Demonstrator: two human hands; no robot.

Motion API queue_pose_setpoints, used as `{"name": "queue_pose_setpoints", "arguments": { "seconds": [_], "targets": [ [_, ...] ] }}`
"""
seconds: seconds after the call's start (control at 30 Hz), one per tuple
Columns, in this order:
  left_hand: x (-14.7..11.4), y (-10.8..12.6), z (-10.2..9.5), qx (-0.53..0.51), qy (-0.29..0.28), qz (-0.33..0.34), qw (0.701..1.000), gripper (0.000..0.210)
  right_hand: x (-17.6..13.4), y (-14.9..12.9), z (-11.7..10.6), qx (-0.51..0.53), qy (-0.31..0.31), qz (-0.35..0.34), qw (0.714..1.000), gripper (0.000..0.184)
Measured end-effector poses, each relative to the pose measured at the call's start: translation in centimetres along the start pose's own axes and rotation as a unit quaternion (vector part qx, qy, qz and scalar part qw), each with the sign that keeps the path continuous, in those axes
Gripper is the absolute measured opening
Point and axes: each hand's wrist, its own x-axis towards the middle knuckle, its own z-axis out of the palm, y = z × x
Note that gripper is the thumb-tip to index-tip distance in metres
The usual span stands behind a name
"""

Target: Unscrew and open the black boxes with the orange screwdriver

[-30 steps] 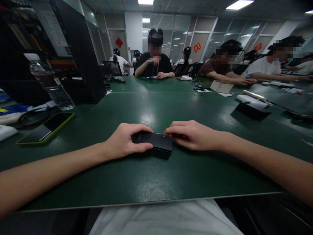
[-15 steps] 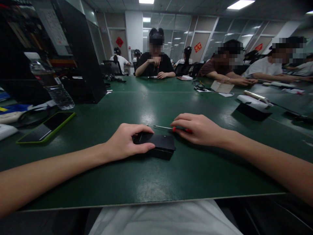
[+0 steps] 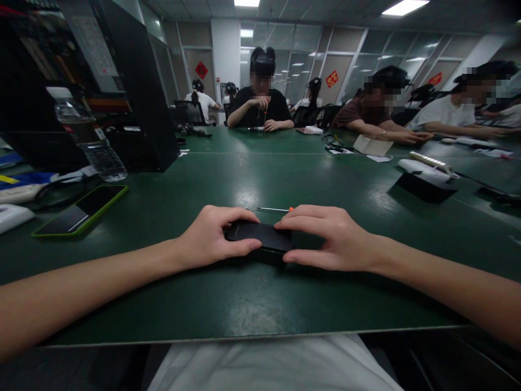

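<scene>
A small black box [image 3: 266, 235] lies flat on the green table in front of me. My left hand [image 3: 222, 231] grips its left end, thumb along the near side and fingers over the far side. At the other end, my right hand [image 3: 325, 236] has its fingertips on the far right corner and its thumb on the near one. Just beyond the box rests a screwdriver [image 3: 274, 209], its thin shaft pointing left. Part of its red handle shows; the rest is hidden behind my right hand.
To the left lie a green-edged phone [image 3: 81, 213], a water bottle [image 3: 91, 136] and a black computer case [image 3: 140, 92]. An angled black piece [image 3: 423, 187] and a white device [image 3: 425, 168] sit at the right. Across the table, a person [image 3: 260, 103] holds a screwdriver; others sit at the right.
My right hand has let go of the screwdriver, leaving it on the table, and has come nearer and left onto the box's right end. The left hand keeps its grip.
</scene>
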Motion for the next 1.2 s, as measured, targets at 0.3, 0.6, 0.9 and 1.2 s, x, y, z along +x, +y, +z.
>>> {"name": "queue_pose_setpoints", "arguments": {
  "seconds": [0.3, 0.6, 0.9, 1.2],
  "targets": [
    [-0.4, -0.3, -1.4, -0.01, -0.057, -0.031, 0.998, 0.044, 0.1, -0.7, 0.0, -0.015, 0.023, 0.004, 1.0, 0.029],
    [-0.4, -0.9, -2.6, -0.093, -0.089, -0.093, 0.987, 0.041, 0.0, -0.5, -0.1, -0.01, 0.026, 0.0, 1.0, 0.029],
    [-0.4, -0.7, -2.4, -0.076, -0.074, -0.08, 0.991, 0.039, -0.1, -0.5, -0.2, -0.015, 0.022, -0.009, 1.0, 0.026],
    [-0.4, -0.9, -2.7, -0.086, -0.074, -0.091, 0.989, 0.042, -0.1, -0.5, -0.1, -0.025, 0.024, -0.012, 0.999, 0.026]
  ]
}}
